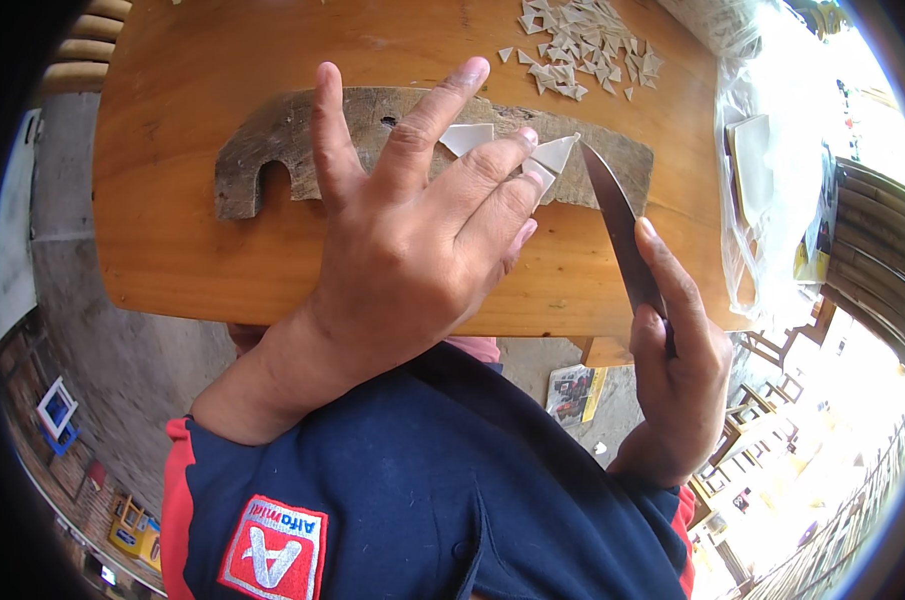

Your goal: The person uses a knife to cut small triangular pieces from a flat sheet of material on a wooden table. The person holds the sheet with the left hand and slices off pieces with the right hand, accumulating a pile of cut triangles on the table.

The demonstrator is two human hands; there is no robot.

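Lying on the wooden board [612,165], the pale flat pieces [555,152] are partly covered by the left hand [412,245]. That hand is spread palm down, its two outer fingers splayed away and the fingertips nearest the knife set at the pieces; whether anything is pinched by the thumb cannot be told. The knife [617,220] is gripped at its handle by the right hand [682,360], closed around it, and its tip is placed just beside the right-hand corner of a piece; contact cannot be confirmed.

A fingertip could be nicked if the blade were swung leftward, since little room is left between edge and fingers. The pieces could be skewed by too light a hold, giving a crooked cut. The board, not seen to be clamped, might be slid along the table [192,200] by a sideways push. The small cut bits [587,45] beyond it could then be scattered.
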